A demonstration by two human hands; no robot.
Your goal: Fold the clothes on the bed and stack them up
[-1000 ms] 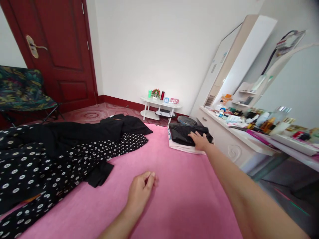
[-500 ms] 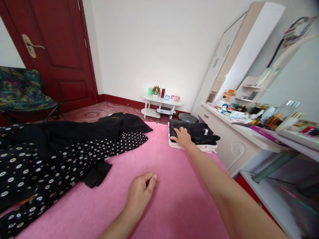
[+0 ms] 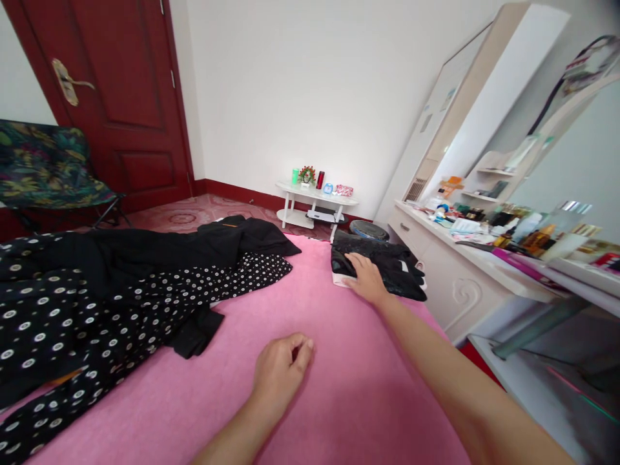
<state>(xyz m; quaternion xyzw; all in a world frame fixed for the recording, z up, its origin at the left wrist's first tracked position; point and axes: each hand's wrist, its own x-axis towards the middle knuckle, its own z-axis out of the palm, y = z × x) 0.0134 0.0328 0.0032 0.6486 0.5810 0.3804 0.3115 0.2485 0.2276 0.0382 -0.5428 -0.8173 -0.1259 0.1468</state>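
Note:
My right hand (image 3: 365, 279) reaches to the right side of the bed and rests on the near left corner of a folded black garment (image 3: 387, 258). Its fingers are extended over the dark cloth. The garment lies on a pale pink folded cloth (image 3: 341, 280), most of which is covered. My left hand (image 3: 284, 363) rests on the pink bedspread (image 3: 334, 387), loosely curled, with nothing visible in it. Left of it lie a black garment with white dots (image 3: 121, 316) and a plain black garment (image 3: 159, 255), both spread out.
Beyond the bed stands a small white table (image 3: 295, 189) with a cup, flowers and small items. On the right is a dressing table (image 3: 436, 258) crowded with bottles. A patterned folding chair (image 3: 43, 165) stands by the red door (image 3: 130, 84).
The black garment now covers more of the pale cloth's front edge, and my right hand has shifted slightly on it. My left hand keeps its pose. The view has turned slightly left.

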